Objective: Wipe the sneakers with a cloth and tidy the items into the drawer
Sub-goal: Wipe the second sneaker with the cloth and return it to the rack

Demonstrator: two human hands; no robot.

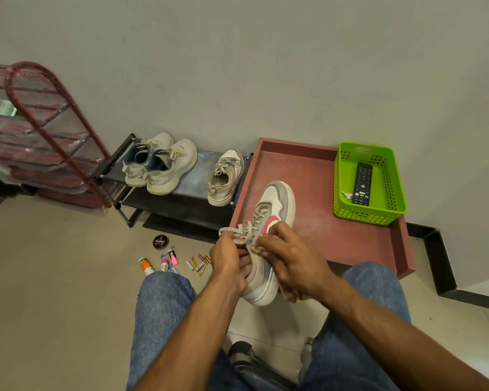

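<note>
Pale tiled floor [54, 292] below a grey wall. Nearest, the left hand [229, 261] grips the heel of a grey-and-pink sneaker [268, 221], while the right hand [290, 258] presses a cloth [261, 244], mostly hidden, against its side. Left of the grip lie a polish tin [160, 242] and small tubes [170, 262]. Beyond, the sneaker's toe is over a red drawer [308, 176]; farther right inside, a green basket [390, 198] holds a remote [362, 184]. Three more sneakers [164, 165] sit on a rack far left.
</note>
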